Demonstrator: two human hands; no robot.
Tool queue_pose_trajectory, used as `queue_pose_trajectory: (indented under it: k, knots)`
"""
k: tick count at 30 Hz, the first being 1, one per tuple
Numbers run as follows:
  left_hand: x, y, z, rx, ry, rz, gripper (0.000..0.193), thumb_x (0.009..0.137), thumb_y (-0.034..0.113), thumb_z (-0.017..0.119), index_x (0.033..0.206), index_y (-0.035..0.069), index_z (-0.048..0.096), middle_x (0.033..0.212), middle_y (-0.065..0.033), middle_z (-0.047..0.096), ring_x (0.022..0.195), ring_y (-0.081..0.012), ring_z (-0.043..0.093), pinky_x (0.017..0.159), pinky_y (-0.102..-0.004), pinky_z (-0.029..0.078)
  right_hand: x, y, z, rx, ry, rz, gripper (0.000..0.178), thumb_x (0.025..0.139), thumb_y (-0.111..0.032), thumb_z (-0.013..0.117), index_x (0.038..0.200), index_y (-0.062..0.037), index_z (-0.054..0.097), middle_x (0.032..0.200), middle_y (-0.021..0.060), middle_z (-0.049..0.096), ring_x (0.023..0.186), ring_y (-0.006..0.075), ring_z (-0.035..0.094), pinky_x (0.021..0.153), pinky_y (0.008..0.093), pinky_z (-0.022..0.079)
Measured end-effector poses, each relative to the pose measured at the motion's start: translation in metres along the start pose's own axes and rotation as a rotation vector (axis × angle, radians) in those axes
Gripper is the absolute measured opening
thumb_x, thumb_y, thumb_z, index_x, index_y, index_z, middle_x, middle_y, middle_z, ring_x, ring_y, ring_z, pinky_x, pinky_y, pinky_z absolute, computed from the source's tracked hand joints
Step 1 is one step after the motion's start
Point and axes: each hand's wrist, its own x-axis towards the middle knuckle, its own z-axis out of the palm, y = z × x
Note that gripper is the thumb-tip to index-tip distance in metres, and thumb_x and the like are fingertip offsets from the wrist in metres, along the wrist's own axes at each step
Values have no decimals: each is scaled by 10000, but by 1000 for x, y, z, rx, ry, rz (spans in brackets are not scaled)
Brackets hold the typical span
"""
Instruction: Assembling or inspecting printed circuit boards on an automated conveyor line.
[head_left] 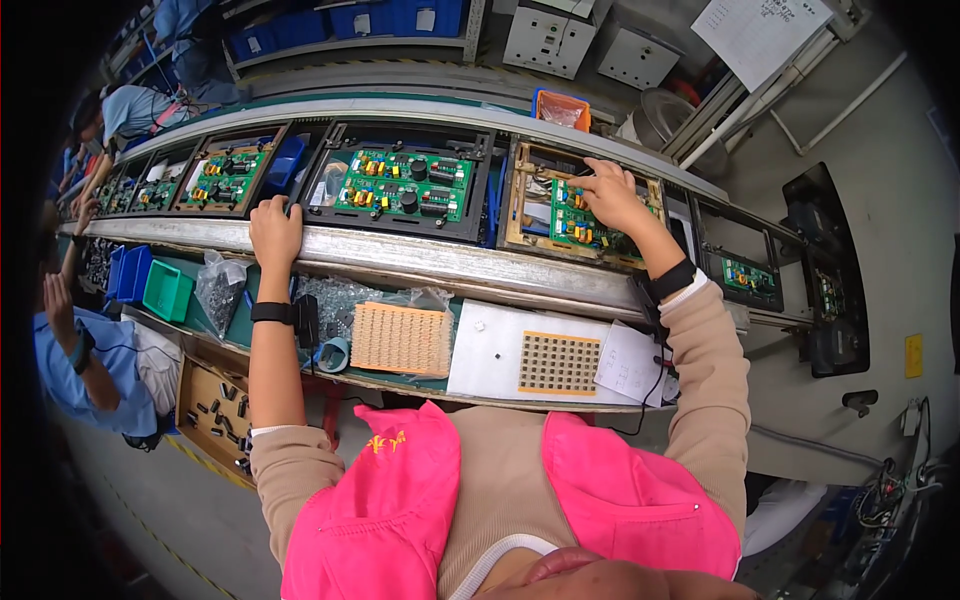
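Observation:
My right hand (612,193) reaches over a green circuit board (575,220) in a brown carrier frame (515,215) on the line. Its fingers are spread above the board's upper part; any small part under the fingertips is hidden. My left hand (274,230) is at the near metal rail (400,248), fingers curled, by the left corner of a black carrier frame (325,210). Something small and dark shows at its fingertips, too small to name. In that black frame sit green circuit boards (405,183) with yellow, blue and black components.
Before me on the bench are an orange tray of pins (402,340), a white foam sheet (480,360), a tray of dark small parts (560,362) and bagged parts (220,290). Green bin (168,290) and blue bin (128,272) stand left, near a co-worker (100,350).

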Motion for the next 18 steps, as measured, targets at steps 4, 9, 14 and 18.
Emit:
queue_pose_trajectory:
  k: [4, 9, 14, 18]
  knots:
    - [1, 3, 0, -9, 17, -1, 290, 804, 267, 540, 969, 48, 635, 990, -133, 598, 964, -320, 520, 844, -427, 413, 11, 2, 5, -26, -19, 18, 330, 852, -127, 501, 1132, -234, 637, 1406, 138, 336, 1321, 328, 243, 1057, 562, 128]
    - [0, 2, -1, -5, 22, 1, 283, 802, 267, 545, 955, 47, 635, 982, -132, 597, 961, -320, 520, 840, -426, 415, 15, -1, 11, -99, -41, 22, 331, 860, -139, 504, 1145, -249, 631, 1420, 143, 313, 1332, 331, 223, 1056, 588, 112]
    - [0, 1, 0, -3, 21, 1, 281, 802, 269, 548, 947, 45, 634, 972, -133, 596, 960, -321, 520, 838, -425, 416, 13, -10, 8, -244, -4, -32, 330, 853, -127, 509, 1130, -248, 642, 1421, 144, 313, 1329, 332, 227, 1054, 596, 108]
    - [-1, 2, -1, -19, 34, 3, 280, 801, 268, 549, 946, 45, 635, 963, -134, 597, 956, -321, 521, 835, -427, 417, 16, -8, 6, -24, 18, 63, 317, 845, -114, 516, 1098, -239, 660, 1412, 149, 327, 1327, 329, 233, 1052, 605, 102]
